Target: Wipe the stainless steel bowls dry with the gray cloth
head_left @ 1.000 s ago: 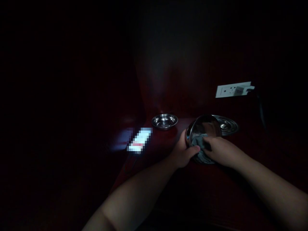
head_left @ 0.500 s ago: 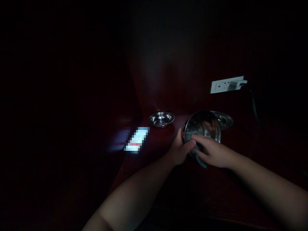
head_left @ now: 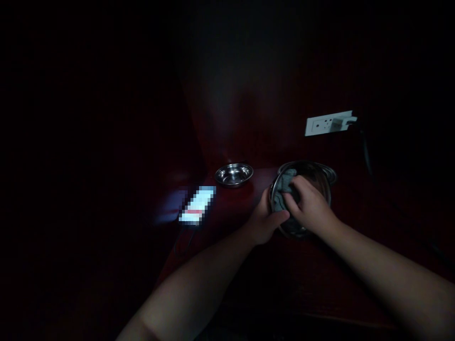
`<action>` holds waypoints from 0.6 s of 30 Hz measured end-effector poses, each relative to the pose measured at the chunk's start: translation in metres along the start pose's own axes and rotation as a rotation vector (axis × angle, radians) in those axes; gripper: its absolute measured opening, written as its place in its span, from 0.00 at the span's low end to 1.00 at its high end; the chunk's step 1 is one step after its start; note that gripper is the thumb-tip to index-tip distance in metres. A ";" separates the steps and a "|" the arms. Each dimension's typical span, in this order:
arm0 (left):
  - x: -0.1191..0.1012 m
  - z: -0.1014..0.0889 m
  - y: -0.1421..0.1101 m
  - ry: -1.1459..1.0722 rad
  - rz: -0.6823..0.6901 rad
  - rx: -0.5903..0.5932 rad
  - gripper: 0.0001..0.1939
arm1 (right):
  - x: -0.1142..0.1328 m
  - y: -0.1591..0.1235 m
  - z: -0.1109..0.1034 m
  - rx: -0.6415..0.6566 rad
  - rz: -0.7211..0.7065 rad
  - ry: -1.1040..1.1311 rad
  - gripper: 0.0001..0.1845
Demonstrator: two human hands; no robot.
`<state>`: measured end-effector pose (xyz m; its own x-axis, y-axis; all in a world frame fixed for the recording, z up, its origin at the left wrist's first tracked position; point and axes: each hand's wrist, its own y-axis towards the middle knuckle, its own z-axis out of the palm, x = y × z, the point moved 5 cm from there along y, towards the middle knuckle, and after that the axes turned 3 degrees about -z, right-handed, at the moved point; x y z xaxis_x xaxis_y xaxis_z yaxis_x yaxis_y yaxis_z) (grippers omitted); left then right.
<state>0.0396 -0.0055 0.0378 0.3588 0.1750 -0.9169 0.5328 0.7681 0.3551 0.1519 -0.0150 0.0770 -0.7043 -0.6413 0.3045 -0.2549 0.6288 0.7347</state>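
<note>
The wiping seems not yet finished: left hand (head_left: 267, 223) grips the metal bowl (head_left: 323, 185), right hand (head_left: 313, 204) holds the cloth (head_left: 283, 190) inside.

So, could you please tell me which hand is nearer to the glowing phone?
Left. The left hand is to the right of the phone, holding the left side of the metal bowl; the right hand is farther right, holding a cloth inside that bowl.
</note>
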 end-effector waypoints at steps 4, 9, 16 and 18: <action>0.000 0.000 0.000 -0.028 0.020 0.035 0.38 | -0.013 0.002 -0.005 -0.041 0.086 -0.162 0.10; -0.003 -0.002 -0.001 -0.051 0.035 -0.017 0.38 | -0.025 0.002 -0.004 0.013 0.186 -0.312 0.15; -0.001 -0.007 0.000 -0.026 0.043 -0.054 0.38 | -0.029 -0.002 0.007 0.262 0.273 -0.391 0.14; -0.001 -0.007 0.000 -0.023 0.065 -0.018 0.38 | -0.029 -0.004 0.009 0.299 0.262 -0.355 0.14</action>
<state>0.0344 -0.0012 0.0372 0.4093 0.2108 -0.8877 0.4940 0.7668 0.4099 0.1674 0.0049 0.0600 -0.9375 -0.2899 0.1926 -0.1812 0.8791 0.4409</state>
